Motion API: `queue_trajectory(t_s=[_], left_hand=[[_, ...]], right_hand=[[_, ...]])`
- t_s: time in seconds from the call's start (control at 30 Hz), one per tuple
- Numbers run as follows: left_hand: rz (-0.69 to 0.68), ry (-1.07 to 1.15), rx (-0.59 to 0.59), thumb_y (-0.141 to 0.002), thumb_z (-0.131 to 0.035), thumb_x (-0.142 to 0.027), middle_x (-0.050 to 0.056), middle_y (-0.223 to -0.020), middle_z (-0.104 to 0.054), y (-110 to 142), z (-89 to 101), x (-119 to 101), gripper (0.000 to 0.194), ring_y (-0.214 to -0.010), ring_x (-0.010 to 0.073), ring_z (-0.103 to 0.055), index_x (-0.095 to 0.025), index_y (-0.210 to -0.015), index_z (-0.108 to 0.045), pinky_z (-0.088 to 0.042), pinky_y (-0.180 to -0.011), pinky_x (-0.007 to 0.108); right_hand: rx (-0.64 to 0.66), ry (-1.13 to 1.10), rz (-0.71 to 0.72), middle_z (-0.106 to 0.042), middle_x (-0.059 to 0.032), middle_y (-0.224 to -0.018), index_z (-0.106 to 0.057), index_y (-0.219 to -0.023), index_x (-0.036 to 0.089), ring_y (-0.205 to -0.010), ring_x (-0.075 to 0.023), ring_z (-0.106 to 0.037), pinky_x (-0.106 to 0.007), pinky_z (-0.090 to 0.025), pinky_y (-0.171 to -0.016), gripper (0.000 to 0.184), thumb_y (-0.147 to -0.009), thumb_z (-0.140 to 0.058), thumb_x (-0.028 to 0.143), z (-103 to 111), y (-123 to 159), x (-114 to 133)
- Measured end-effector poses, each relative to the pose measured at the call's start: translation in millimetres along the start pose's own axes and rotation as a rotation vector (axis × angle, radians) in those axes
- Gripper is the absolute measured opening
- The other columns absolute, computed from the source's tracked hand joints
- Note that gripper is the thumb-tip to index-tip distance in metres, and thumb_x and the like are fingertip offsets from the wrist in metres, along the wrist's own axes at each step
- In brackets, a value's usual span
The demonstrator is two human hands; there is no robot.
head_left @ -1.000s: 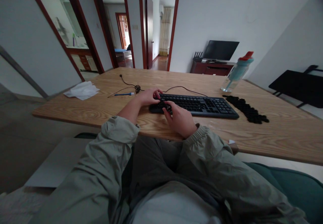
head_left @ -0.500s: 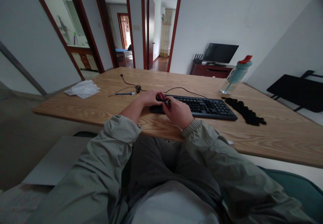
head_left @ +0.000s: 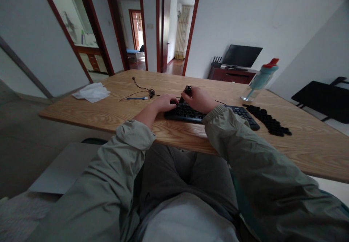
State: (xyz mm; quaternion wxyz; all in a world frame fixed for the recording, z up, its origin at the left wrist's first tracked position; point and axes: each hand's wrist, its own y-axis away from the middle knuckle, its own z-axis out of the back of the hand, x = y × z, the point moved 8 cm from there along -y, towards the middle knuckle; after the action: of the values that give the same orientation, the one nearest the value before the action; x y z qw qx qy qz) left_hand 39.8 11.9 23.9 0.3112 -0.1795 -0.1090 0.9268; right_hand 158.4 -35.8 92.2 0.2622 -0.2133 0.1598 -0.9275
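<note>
A black keyboard (head_left: 185, 116) lies lengthwise along the near side of the wooden table. Over its left end, my left hand (head_left: 165, 103) has curled fingers that press on the corner and hold it. My right hand (head_left: 200, 99) is closed around a small, shiny black tool (head_left: 187, 90), held upright above the left part of the keys; its lower end meets the key area, and its exact kind is unclear. Right of the keyboard, several small black pieces that look like keycaps (head_left: 268, 120) lie in a slanting band.
A thin black cable (head_left: 149, 93) with a knotted loop lies behind my left hand, near a blue-handled brush (head_left: 137, 98). White tissues (head_left: 92, 92) lie on the table's left. A clear bottle (head_left: 260, 80) with a red lid stands at the back right. The table's near edge (head_left: 180, 143) borders my lap.
My right hand has moved up and away from my left hand, raising the black tool upright over the keys. My left hand has settled onto the keyboard's left end. The view has shifted slightly.
</note>
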Motion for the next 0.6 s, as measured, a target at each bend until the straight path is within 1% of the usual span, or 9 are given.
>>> queue_trajectory(t_s=[0.17, 0.3, 0.43, 0.5, 0.6], left_hand=[[-0.011, -0.047, -0.027, -0.078, -0.055, -0.022, 0.007, -0.108, -0.070, 0, 1.0, 0, 0.029, -0.101, 0.0209, -0.063, -0.020, -0.100, -0.075, -0.047, -0.094, 0.031], [-0.012, -0.034, -0.047, -0.078, -0.057, -0.023, 0.007, -0.107, -0.070, 1, 0.5, 0, 0.028, -0.102, 0.0214, -0.062, -0.020, -0.098, -0.076, -0.046, -0.096, 0.032], [0.011, 0.028, -0.048, -0.078, -0.059, -0.022, 0.006, -0.110, -0.070, 1, 1.6, 1, 0.026, -0.103, 0.0208, -0.061, -0.021, -0.099, -0.074, -0.046, -0.097, 0.032], [0.023, 0.063, -0.048, -0.078, -0.059, -0.021, 0.006, -0.110, -0.070, 0, 2.9, 1, 0.027, -0.103, 0.0206, -0.062, -0.019, -0.100, -0.074, -0.046, -0.096, 0.032], [0.030, 0.083, -0.035, -0.079, -0.059, -0.021, 0.007, -0.108, -0.071, -1, 2.1, 2, 0.026, -0.100, 0.0206, -0.063, -0.018, -0.100, -0.073, -0.047, -0.093, 0.031]], right_hand=[[-0.003, -0.061, 0.019, -0.065, -0.0080, -0.070, -0.065, -0.075, 0.014, -0.059, -0.0148, -0.050, -0.029, -0.036, -0.060, 0.030, -0.090, -0.049, 0.035, 0, -10, -4], [-0.032, -0.113, 0.039, -0.068, -0.0090, -0.076, -0.068, -0.081, 0.014, -0.065, -0.0167, -0.054, -0.029, -0.040, -0.063, 0.029, -0.089, -0.054, 0.038, -3, -18, -13], [0.007, -0.216, 0.069, -0.070, -0.0078, -0.084, -0.069, -0.089, 0.014, -0.072, -0.0170, -0.058, -0.029, -0.042, -0.066, 0.029, -0.088, -0.055, 0.040, -19, -24, -26], [0.016, -0.284, 0.087, -0.069, -0.0063, -0.082, -0.068, -0.089, 0.014, -0.070, -0.0157, -0.057, -0.027, -0.041, -0.065, 0.031, -0.090, -0.053, 0.042, -29, -27, -33], [-0.008, -0.407, 0.104, -0.066, -0.0038, -0.076, -0.065, -0.085, 0.014, -0.066, -0.0134, -0.054, -0.025, -0.039, -0.061, 0.032, -0.090, -0.051, 0.043, -39, -30, -43]])
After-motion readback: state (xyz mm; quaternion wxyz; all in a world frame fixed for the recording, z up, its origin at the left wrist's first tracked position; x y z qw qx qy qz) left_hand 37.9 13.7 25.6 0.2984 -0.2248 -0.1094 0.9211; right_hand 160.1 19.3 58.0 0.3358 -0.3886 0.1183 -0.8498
